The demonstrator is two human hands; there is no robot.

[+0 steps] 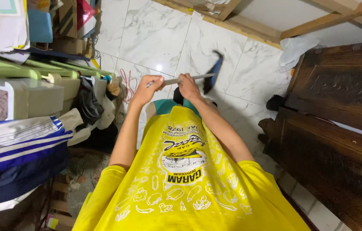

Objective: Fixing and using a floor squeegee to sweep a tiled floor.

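Both my hands grip the thin metal handle (194, 77) of a broom. My left hand (147, 87) is closed around the handle's near end. A little farther along it, my right hand (187, 85) is closed too. The broom's blue and black head (213, 72) is blurred and sits over the white marble floor tiles (159, 38) ahead of me. My yellow printed shirt (185, 179) fills the lower middle of the view.
Cluttered shelves with clothes, boxes and a striped blue-and-white cloth (18, 149) stand on the left. Dark carved wooden furniture (335, 128) stands on the right. Wooden beams (253, 28) and a white cloth (296, 47) lie at the far wall.
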